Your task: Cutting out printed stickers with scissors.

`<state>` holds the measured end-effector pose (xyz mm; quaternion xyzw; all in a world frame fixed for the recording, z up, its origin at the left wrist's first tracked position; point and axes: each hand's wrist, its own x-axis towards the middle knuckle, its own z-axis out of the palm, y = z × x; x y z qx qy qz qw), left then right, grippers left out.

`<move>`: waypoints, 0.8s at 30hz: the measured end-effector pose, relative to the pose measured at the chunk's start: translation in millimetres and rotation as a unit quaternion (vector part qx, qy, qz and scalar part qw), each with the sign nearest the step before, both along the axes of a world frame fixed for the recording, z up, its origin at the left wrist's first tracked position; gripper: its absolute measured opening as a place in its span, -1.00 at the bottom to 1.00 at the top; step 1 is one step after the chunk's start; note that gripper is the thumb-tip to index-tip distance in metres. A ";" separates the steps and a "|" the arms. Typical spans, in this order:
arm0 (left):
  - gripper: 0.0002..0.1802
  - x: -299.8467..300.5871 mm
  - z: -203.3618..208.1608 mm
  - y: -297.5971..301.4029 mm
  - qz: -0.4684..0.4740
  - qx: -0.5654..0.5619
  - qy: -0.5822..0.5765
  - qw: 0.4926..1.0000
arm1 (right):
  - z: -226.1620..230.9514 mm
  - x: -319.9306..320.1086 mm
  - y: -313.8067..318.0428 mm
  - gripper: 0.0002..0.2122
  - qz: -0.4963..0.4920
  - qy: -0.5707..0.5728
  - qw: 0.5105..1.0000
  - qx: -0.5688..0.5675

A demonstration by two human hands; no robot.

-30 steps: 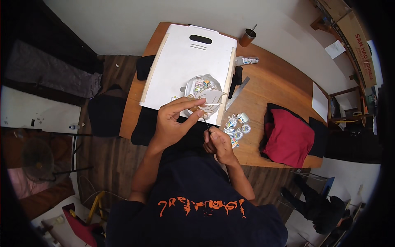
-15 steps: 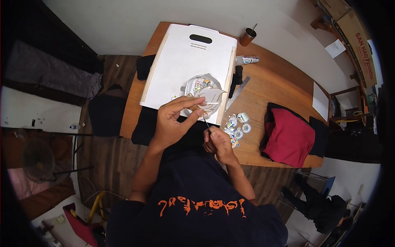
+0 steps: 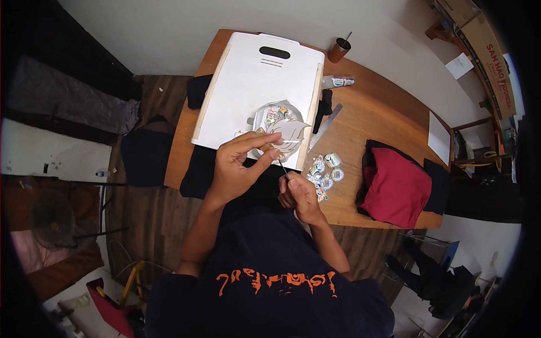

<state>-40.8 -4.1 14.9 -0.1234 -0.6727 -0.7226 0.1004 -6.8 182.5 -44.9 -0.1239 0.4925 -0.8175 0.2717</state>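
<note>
Between thumb and fingers, my left hand pinches a whitish sheet piece with curved brown cut lines and a pointed edge. My right hand is closed round a thin dark pointed tool, whose exact kind is too small to tell. The tool's tip is at the sheet's lower edge, close to my left thumb. Behind the sheet, a round pale dish or bag holds colourful small stickers; my left hand and the sheet partly hide it.
A white folding board lies on the wooden table. To the right are loose stickers, a metal ruler and a red cloth. A brown cup stands at the back, near a clear packet.
The sheet piece has tilted very slightly in my left hand. Both hands and the thin tool stay in nearly the same place.
</note>
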 end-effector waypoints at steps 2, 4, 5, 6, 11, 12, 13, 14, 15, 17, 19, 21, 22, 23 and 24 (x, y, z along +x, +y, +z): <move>-0.65 -0.3 0.0 -0.2 0.000 -0.002 0.001 1.000 | 1.0 -0.1 -0.2 -0.66 0.000 -0.002 1.000 0.001; -0.65 -0.3 0.0 -0.2 0.000 0.000 0.001 1.000 | 1.0 -0.4 -0.3 -0.66 0.001 -0.003 1.000 0.002; -0.65 -0.3 -0.1 -0.2 0.000 0.000 0.001 1.000 | 0.8 -0.7 -0.5 -0.66 0.000 0.003 1.000 0.001; -0.65 -0.3 -0.2 -0.3 0.000 0.000 0.002 1.000 | 0.4 -0.9 -0.5 -0.67 0.000 0.009 1.000 0.001; -0.65 -1.0 0.3 -1.5 0.001 0.007 -0.003 1.000 | -2.9 -0.2 -1.3 -0.67 0.000 0.014 1.000 0.004; -0.65 -0.9 0.5 -1.3 0.002 0.007 -0.002 1.000 | -3.1 -0.1 -1.3 -0.67 0.001 0.016 1.000 0.002; -0.64 -0.9 0.5 -1.1 0.004 0.007 0.000 1.000 | -2.6 -0.2 -1.4 -0.67 0.001 0.016 1.000 0.002; -0.64 -0.7 0.1 -0.8 0.004 0.007 0.000 1.000 | -1.5 -0.3 -1.6 -0.68 0.001 0.011 1.000 -0.005; -0.64 -0.4 -0.5 -0.2 0.007 0.011 -0.001 1.000 | -0.7 -0.4 -1.7 -0.68 0.000 0.006 1.000 -0.013; -0.63 0.2 -0.5 0.6 0.009 0.014 -0.003 1.000 | 0.0 -1.5 -2.9 -0.68 -0.002 0.011 1.000 -0.014; -0.63 1.0 0.0 1.2 0.016 0.015 0.003 1.000 | 0.3 -1.4 -3.9 -0.68 -0.005 0.016 1.000 -0.015; -0.63 1.4 -0.7 1.3 0.019 0.018 0.003 1.000 | 0.6 -0.6 -4.8 -0.68 -0.009 0.014 1.000 -0.010; -0.62 1.5 -1.1 1.4 0.023 0.020 0.003 1.000 | -0.2 -0.4 -4.9 -0.68 -0.009 0.014 1.000 -0.010; -0.62 1.7 -1.3 1.7 0.022 0.020 0.003 1.000 | -1.4 -0.1 -5.0 -0.68 -0.008 0.009 1.000 -0.013; -0.63 1.8 -1.4 1.9 0.023 0.025 0.002 0.999 | -2.1 0.1 -5.1 -0.68 -0.006 0.004 1.000 -0.017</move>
